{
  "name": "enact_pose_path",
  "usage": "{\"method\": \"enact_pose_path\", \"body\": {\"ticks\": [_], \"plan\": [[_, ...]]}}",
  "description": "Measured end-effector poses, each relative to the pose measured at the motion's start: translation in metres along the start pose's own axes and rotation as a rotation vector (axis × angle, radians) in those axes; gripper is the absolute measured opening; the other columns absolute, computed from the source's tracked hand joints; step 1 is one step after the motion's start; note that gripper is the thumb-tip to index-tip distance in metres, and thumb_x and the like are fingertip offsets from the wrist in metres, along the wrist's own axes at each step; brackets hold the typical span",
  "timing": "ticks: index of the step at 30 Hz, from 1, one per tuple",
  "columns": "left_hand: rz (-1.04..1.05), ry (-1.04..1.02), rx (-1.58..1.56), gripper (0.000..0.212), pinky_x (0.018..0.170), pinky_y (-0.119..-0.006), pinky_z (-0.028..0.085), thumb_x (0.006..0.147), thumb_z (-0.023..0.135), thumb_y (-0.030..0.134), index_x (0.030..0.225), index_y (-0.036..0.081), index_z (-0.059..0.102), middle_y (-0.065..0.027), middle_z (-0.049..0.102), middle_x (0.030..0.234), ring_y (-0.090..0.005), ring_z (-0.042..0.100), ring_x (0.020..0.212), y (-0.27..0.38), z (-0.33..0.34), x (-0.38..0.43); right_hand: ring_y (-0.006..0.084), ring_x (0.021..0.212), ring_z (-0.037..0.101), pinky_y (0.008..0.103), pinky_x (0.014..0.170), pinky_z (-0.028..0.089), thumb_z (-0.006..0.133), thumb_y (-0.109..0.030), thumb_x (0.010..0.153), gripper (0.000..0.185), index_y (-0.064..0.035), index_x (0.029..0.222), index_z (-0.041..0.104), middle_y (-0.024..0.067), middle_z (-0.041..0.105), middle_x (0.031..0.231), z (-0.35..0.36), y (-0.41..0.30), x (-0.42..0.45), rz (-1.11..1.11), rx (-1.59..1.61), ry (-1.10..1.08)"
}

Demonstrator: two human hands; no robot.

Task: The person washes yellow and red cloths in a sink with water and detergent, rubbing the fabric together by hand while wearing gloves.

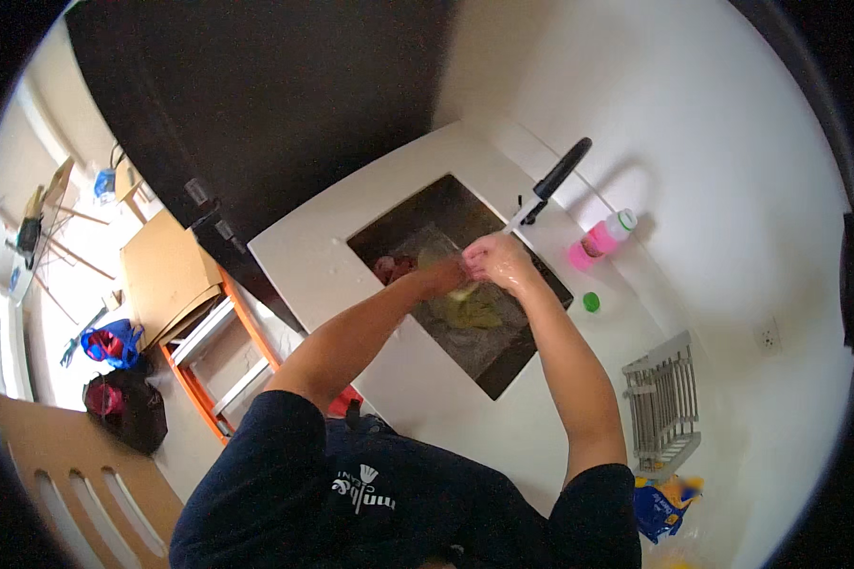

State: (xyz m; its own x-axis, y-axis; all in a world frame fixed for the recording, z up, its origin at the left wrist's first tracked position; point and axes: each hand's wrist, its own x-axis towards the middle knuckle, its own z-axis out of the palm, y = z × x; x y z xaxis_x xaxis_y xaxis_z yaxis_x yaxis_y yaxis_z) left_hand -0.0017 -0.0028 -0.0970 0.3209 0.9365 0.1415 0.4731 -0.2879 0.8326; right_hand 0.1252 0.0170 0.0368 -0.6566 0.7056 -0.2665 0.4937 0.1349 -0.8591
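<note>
Over the dark sink basin (494,373), my left hand (445,277) and my right hand (497,262) meet below a black faucet (563,169) with water running from it. The right hand looks wet, its bent fingers against the left hand. Whether either hand grips something is hidden. A yellow-green cloth (473,313) lies in the basin just beneath them, blurred by water. Reddish items (393,269) are in the basin beside my left hand. To the right of the faucet, an uncapped-looking bottle of pink liquid (601,240) stands on the white countertop (427,384), with a green cap (591,302) nearby.
A grey folding rack (660,405) and a blue and yellow package (660,508) are at the right. At the left are an orange ladder (199,391), cardboard (167,274), a blue bag (114,343) and a black bag (132,416). A dark panel (270,92) borders the counter.
</note>
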Motion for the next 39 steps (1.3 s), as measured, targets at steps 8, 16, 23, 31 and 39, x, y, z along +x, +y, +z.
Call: {"method": "enact_pose_path", "body": {"ticks": [8,16,23,31,39], "plan": [[0.040,-0.065,0.064,0.024,0.074,-0.036,0.042,0.079,0.053,0.023,0.095,0.005,0.055,-0.0151,0.059,0.093,-0.0250,0.056,0.082,0.095,-0.054,0.008,0.0169,0.063,0.059,0.0279,0.057,0.048,0.052,-0.001,0.073,0.012,0.0027,0.081,0.060,0.0089,0.061,0.068,-0.022,0.000,-0.010,-0.255,-0.244,0.321],[-0.001,0.085,0.204,0.021,0.070,-0.034,0.043,0.078,0.054,0.020,0.090,0.003,0.055,-0.0140,0.060,0.084,-0.0180,0.054,0.074,0.135,-0.097,0.014,0.0185,0.084,0.053,0.0326,0.076,0.041,0.041,-0.044,0.086,0.048,-0.0010,0.104,0.053,0.0073,0.059,0.088,0.017,0.025,-0.005,-0.392,0.596,0.439],[-0.122,0.468,-1.375,0.029,0.071,-0.037,0.046,0.082,0.048,0.031,0.092,0.006,0.056,-0.0097,0.059,0.088,-0.0258,0.057,0.081,0.069,-0.115,0.002,0.0146,0.077,0.054,0.0307,0.075,0.040,0.062,-0.018,0.075,0.025,-0.0028,0.095,0.058,0.0038,0.059,0.085,0.031,0.081,-0.006,-0.282,0.803,0.282],[-0.561,0.366,-1.329,0.039,0.076,-0.040,0.044,0.082,0.046,0.043,0.096,0.008,0.056,-0.0130,0.058,0.097,-0.0267,0.054,0.086,-0.007,0.048,-0.001,0.0307,0.065,0.055,0.0383,0.061,0.044,0.065,-0.021,0.068,0.021,-0.0039,0.070,0.054,0.0140,0.056,0.070,0.116,0.019,-0.014,-0.602,-0.177,0.928],[-0.798,0.436,-0.968,0.037,0.075,-0.041,0.043,0.081,0.048,0.037,0.098,0.006,0.056,-0.0147,0.058,0.097,-0.0278,0.054,0.086,0.013,0.041,0.013,0.0359,0.077,0.055,0.0405,0.069,0.044,0.059,-0.037,0.073,0.038,-0.0003,0.082,0.059,0.0207,0.057,0.080,0.048,0.087,0.037,0.009,-0.313,0.790]]}}
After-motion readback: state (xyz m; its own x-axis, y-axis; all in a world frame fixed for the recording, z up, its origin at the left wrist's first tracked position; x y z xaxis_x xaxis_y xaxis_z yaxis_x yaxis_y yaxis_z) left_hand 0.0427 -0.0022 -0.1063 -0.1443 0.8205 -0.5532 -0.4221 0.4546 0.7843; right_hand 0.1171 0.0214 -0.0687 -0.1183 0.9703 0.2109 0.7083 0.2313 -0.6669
